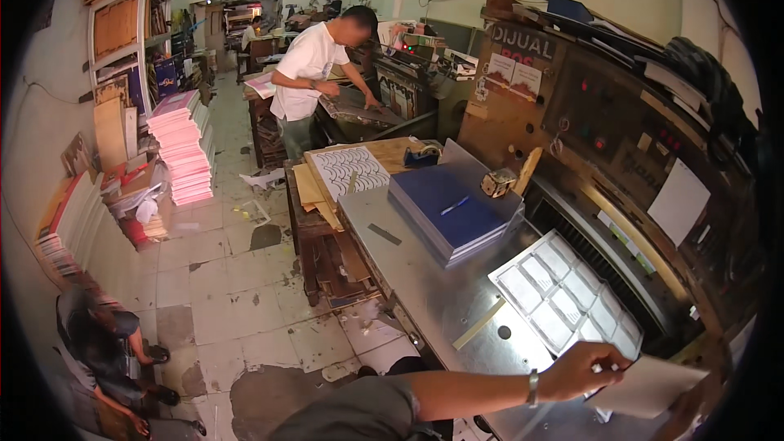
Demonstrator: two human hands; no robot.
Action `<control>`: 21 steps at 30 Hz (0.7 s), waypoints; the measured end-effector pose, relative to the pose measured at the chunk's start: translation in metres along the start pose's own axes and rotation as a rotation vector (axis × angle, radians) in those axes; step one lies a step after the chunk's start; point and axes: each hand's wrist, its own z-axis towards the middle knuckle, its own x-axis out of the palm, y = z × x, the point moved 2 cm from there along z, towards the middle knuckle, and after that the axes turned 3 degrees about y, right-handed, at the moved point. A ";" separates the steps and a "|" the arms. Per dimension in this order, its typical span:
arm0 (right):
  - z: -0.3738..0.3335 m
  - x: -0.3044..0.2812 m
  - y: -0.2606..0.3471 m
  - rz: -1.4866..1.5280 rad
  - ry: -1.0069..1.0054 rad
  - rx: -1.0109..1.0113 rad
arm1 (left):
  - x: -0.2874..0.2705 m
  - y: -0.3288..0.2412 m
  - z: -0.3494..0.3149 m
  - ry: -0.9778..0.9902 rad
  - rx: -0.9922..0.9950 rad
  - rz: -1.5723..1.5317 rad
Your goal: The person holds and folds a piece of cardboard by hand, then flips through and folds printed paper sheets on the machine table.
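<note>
Paper point(649, 387) is pale — cover point(445, 202) blue — sheet point(361, 165) scallop-patterned.

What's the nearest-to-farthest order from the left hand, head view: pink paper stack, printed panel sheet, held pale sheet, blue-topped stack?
1. Held pale sheet: in the left hand.
2. Printed panel sheet: just beyond, up-left.
3. Blue-topped stack: farther up-left on the metal table.
4. Pink paper stack: far left, off the table.

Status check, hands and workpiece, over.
Left hand pinching pale rectangular paper piece. Right hand shadowed, grip unclear. Grey-and-white printed sheet close by on shiny metal table.
</note>
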 end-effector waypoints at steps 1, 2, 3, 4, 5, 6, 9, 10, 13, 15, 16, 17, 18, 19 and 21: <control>-0.015 -0.004 -0.007 -0.067 0.019 0.170 | 0.007 0.020 -0.003 0.055 -0.099 -0.202; -0.029 0.003 -0.026 -0.089 0.074 0.347 | 0.008 0.016 -0.009 0.083 -0.157 -0.264; -0.044 -0.002 -0.047 -0.041 0.111 0.366 | 0.012 0.012 -0.016 0.143 -0.209 -0.346; -0.058 -0.007 -0.062 0.000 0.139 0.382 | 0.021 0.026 -0.016 0.230 -0.169 -0.410; -0.070 -0.003 -0.061 0.004 0.175 0.403 | 0.023 0.008 -0.018 0.275 -0.154 -0.451; -0.089 0.007 -0.060 0.017 0.235 0.425 | 0.024 0.004 -0.020 0.306 -0.114 -0.447; -0.143 0.056 -0.033 0.080 0.447 0.455 | 0.012 0.008 -0.024 0.350 0.007 -0.264; -0.161 0.068 -0.024 0.103 0.518 0.461 | 0.004 -0.004 -0.033 0.331 -0.119 -0.400; -0.215 0.093 0.013 0.167 0.708 0.505 | -0.019 0.009 -0.050 0.229 -0.304 -0.457; -0.240 0.098 0.035 0.200 0.750 0.560 | -0.030 0.019 -0.065 0.143 -0.327 -0.474; -0.255 0.098 0.036 0.171 0.720 0.441 | -0.037 0.025 -0.076 0.071 -0.340 -0.511; -0.269 0.100 0.028 0.193 0.777 0.358 | -0.047 0.032 -0.085 0.007 -0.348 -0.541; -0.280 0.096 0.020 0.188 0.818 0.445 | -0.054 0.044 -0.095 -0.024 -0.359 -0.561; -0.284 0.094 0.020 0.180 0.851 0.528 | -0.058 0.051 -0.102 -0.027 -0.353 -0.557; -0.291 0.090 0.016 0.442 0.728 0.895 | -0.070 0.058 -0.113 -0.211 -0.501 -0.641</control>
